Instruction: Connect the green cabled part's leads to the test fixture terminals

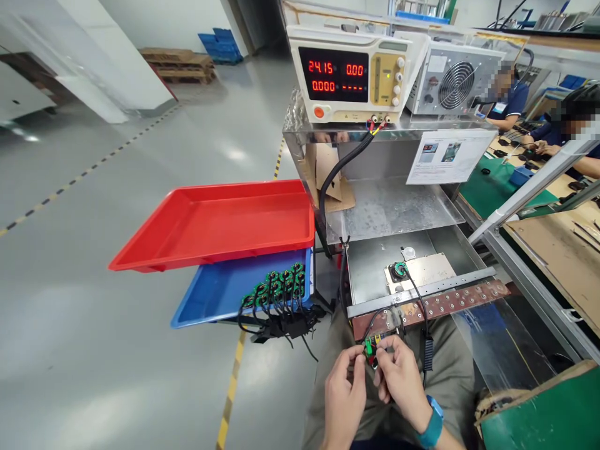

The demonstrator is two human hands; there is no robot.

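Note:
My left hand (344, 390) and my right hand (398, 378) meet over my lap, fingertips pinched together on a small green connector (370, 347) with black wires. A black cable runs from it up to a round green-ringed part (400, 269) seated on a beige plate (429, 270) in the metal test fixture. My right wrist wears a blue band (434, 425).
A red tray (220, 222) sits above a blue tray (215, 294) holding several green-ringed cabled parts (279, 294). A power supply (349, 75) reads 24.15 on the shelf. A drilled copper strip (435, 306) edges the fixture. Two other people work at the far right bench (553, 206).

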